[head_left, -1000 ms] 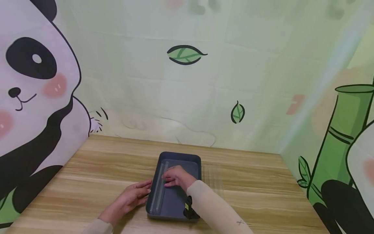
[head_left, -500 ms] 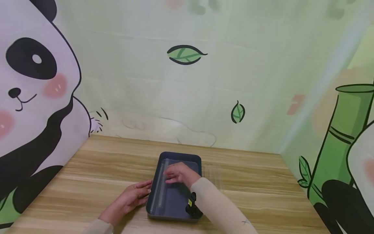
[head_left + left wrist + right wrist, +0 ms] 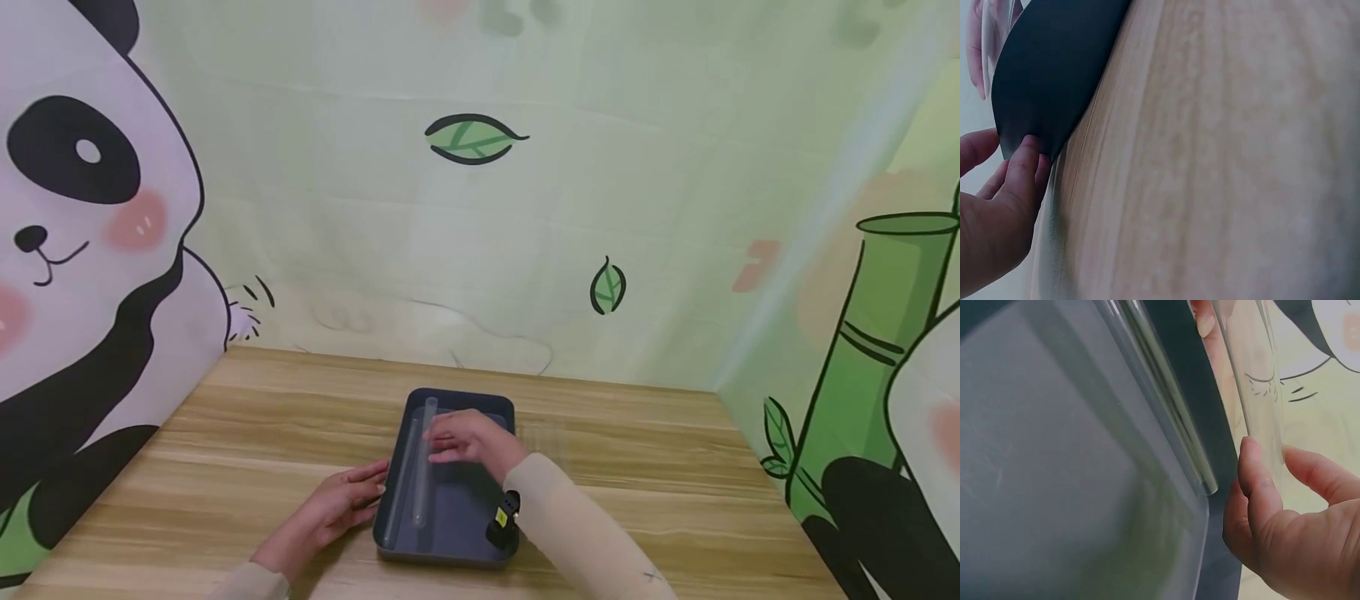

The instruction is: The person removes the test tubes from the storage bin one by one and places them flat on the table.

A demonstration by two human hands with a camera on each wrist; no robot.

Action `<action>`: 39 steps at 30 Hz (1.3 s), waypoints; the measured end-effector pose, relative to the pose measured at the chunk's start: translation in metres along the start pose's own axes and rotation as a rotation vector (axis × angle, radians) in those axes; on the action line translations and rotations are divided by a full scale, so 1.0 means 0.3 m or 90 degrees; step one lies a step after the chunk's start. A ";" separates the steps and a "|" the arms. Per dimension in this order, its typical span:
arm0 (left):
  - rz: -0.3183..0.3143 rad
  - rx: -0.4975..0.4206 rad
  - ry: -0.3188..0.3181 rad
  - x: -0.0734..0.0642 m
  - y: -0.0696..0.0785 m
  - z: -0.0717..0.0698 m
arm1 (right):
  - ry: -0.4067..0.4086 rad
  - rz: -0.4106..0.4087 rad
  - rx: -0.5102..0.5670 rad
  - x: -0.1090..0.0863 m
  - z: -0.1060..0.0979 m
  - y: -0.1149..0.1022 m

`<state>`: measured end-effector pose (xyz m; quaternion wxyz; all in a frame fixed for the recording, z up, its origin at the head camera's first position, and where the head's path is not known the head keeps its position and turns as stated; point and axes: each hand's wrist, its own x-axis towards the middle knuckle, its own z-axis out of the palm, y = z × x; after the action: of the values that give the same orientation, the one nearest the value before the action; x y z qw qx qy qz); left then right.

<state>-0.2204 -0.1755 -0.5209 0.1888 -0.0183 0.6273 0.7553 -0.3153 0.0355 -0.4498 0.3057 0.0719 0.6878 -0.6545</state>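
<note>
My right hand (image 3: 471, 437) pinches a clear test tube (image 3: 422, 496) between thumb and fingers, over the left part of a dark blue tray (image 3: 461, 521). This tube's far end is tilted up, its rounded end toward me. A second clear test tube (image 3: 1169, 403) lies in the tray along its left wall. My left hand (image 3: 347, 504) touches the tray's left wall from outside; in the left wrist view its fingertips (image 3: 1029, 142) rest on that wall, thumb at the edge. The right forearm's sleeve covers part of the tray's right wall.
Several clear tubes (image 3: 551, 442) lie on the wooden table (image 3: 645, 492) just right of the tray, partly behind the right forearm. A printed cloth (image 3: 360, 225) with pandas and bamboo stands behind and beside the table.
My right hand has lifted one test tube up from beside the other and shifted it slightly right and away from me. The left hand and the tray have stayed in place.
</note>
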 end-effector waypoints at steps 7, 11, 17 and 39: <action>0.003 -0.005 0.002 -0.003 -0.001 0.003 | 0.011 -0.020 -0.007 -0.035 -0.033 -0.017; 0.002 -0.002 0.000 -0.006 -0.001 0.003 | 0.004 -0.030 -0.011 -0.051 -0.061 -0.030; 0.002 -0.001 -0.004 -0.007 -0.002 0.000 | -0.002 -0.046 -0.013 -0.080 -0.089 -0.047; 0.005 -0.004 -0.006 -0.009 0.000 -0.002 | -0.060 -0.071 -0.037 -0.208 -0.201 -0.057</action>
<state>-0.2181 -0.1767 -0.5203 0.1885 -0.0127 0.6244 0.7579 -0.2935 0.1088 -0.4057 0.3031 -0.0062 0.6941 -0.6529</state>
